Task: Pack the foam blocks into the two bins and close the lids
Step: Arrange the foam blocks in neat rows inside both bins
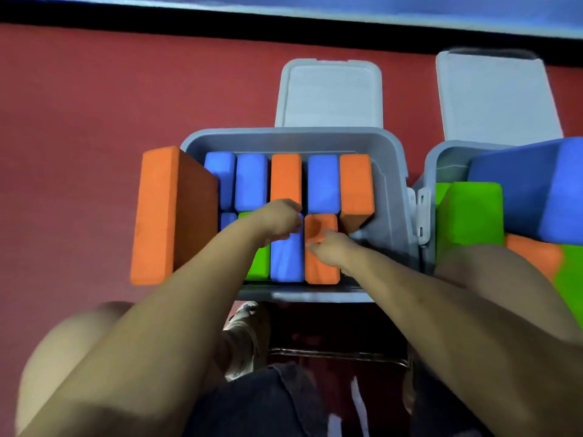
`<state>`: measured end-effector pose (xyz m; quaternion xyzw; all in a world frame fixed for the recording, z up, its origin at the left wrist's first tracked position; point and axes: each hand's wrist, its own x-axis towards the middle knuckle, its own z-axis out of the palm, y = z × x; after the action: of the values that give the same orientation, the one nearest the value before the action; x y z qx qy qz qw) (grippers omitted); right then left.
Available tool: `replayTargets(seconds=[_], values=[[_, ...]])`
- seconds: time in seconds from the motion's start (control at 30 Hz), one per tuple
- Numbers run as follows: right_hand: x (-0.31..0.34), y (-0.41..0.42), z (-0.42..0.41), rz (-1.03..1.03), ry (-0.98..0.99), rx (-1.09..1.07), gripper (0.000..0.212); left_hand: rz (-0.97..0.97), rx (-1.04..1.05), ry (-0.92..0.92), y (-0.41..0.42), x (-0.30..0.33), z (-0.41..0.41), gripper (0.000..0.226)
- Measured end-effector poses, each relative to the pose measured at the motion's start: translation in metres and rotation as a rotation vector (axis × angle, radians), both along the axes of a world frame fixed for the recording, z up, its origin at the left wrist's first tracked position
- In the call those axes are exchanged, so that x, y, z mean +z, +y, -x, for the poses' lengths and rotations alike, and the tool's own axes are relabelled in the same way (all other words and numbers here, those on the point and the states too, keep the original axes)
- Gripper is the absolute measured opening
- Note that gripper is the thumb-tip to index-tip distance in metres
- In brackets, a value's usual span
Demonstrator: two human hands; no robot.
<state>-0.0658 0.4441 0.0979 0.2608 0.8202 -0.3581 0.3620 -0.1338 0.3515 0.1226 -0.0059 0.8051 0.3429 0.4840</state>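
Observation:
The grey middle bin holds several blue, orange and green foam blocks standing on end in two rows. A large orange block stands upright at the bin's left rim. My left hand is curled into a fist on top of the front-row blue block and green block. My right hand pinches the front-row orange block at its far end. The right bin is piled above its rim with a big blue block, a green block and others.
Both lids, the middle one and the right one, lie open behind their bins on the red floor. White latches sit between the bins. My shoe and knee are below the middle bin.

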Motion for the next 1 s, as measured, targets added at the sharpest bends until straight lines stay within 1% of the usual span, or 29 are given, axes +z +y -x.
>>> replayTargets(seconds=[0.03, 0.1, 0.17, 0.2, 0.23, 0.27, 0.3, 0.33, 0.4, 0.43, 0.47, 0.53, 0.6, 0.63, 0.7, 0.73, 0.77, 0.8, 0.83, 0.87, 0.9, 0.97, 1.0], values=[[-0.002, -0.002, -0.003, 0.008, 0.067, -0.025, 0.052, -0.043, 0.000, 0.097, -0.006, 0.012, 0.005, 0.042], [0.009, -0.005, -0.007, 0.108, 0.097, -0.091, 0.056, -0.032, 0.051, 0.380, -0.029, 0.027, 0.016, 0.042], [0.029, -0.006, -0.013, 0.162, 0.071, -0.132, 0.058, 0.031, 0.167, 0.671, -0.060, 0.037, 0.026, 0.050], [0.039, -0.007, -0.019, 0.160, 0.048, -0.104, 0.061, 0.107, 0.230, 0.798, -0.076, 0.042, 0.028, 0.057], [0.043, -0.006, -0.024, 0.155, 0.036, -0.075, 0.064, 0.215, 0.302, 0.868, -0.093, 0.042, 0.029, 0.065], [0.051, -0.008, -0.030, 0.139, 0.016, -0.060, 0.065, 0.341, 0.386, 0.840, -0.110, 0.040, 0.028, 0.076], [0.054, -0.010, -0.036, 0.138, 0.014, -0.054, 0.065, 0.441, 0.454, 0.732, -0.125, 0.036, 0.025, 0.089], [0.060, -0.014, -0.042, 0.146, 0.017, -0.064, 0.064, 0.491, 0.490, 0.588, -0.139, 0.031, 0.018, 0.103], [0.069, -0.021, -0.051, 0.168, 0.030, -0.081, 0.063, 0.510, 0.487, 0.374, -0.157, 0.015, 0.001, 0.123], [0.073, -0.024, -0.055, 0.182, 0.034, -0.091, 0.063, 0.518, 0.466, 0.318, -0.161, 0.009, -0.008, 0.127], [0.078, -0.026, -0.060, 0.198, 0.034, -0.105, 0.064, 0.533, 0.437, 0.300, -0.163, 0.007, -0.017, 0.126], [0.085, -0.026, -0.067, 0.223, 0.043, -0.125, 0.065, 0.549, 0.424, 0.336, -0.158, 0.009, -0.028, 0.118], [0.093, -0.021, -0.074, 0.247, 0.057, -0.157, 0.065, 0.495, 0.487, 0.399, -0.148, 0.021, -0.032, 0.110], [0.095, -0.015, -0.076, 0.248, 0.071, -0.172, 0.066, 0.420, 0.553, 0.431, -0.142, 0.027, -0.030, 0.106], [0.095, -0.004, -0.082, 0.200, 0.112, -0.137, 0.070, 0.150, 0.697, 0.415, -0.131, 0.044, -0.027, 0.105], [0.095, 0.001, -0.085, 0.123, 0.135, -0.038, 0.078, 0.009, 0.750, 0.356, -0.123, 0.054, -0.030, 0.106], [0.094, 0.007, -0.088, 0.031, 0.157, 0.093, 0.090, -0.102, 0.779, 0.280, -0.114, 0.065, -0.035, 0.105], [0.094, 0.010, -0.091, -0.064, 0.187, 0.213, 0.103, -0.169, 0.772, 0.198, -0.106, 0.075, -0.042, 0.097], [0.096, 0.012, -0.095, -0.170, 0.244, 0.310, 0.114, -0.219, 0.733, 0.117, -0.097, 0.084, -0.049, 0.081], [0.099, 0.012, -0.099, -0.287, 0.328, 0.387, 0.123, -0.257, 0.687, 0.041, -0.088, 0.090, -0.056, 0.063], [0.104, 0.012, -0.103, -0.410, 0.435, 0.441, 0.127, -0.277, 0.633, -0.027, -0.080, 0.096, -0.063, 0.049], [0.116, 0.014, -0.109, -0.608, 0.630, 0.502, 0.127, -0.242, 0.521, -0.097, -0.068, 0.104, -0.074, 0.036], [0.120, 0.016, -0.110, -0.652, 0.686, 0.529, 0.125, -0.210, 0.461, -0.106, -0.063, 0.107, -0.076, 0.034]])
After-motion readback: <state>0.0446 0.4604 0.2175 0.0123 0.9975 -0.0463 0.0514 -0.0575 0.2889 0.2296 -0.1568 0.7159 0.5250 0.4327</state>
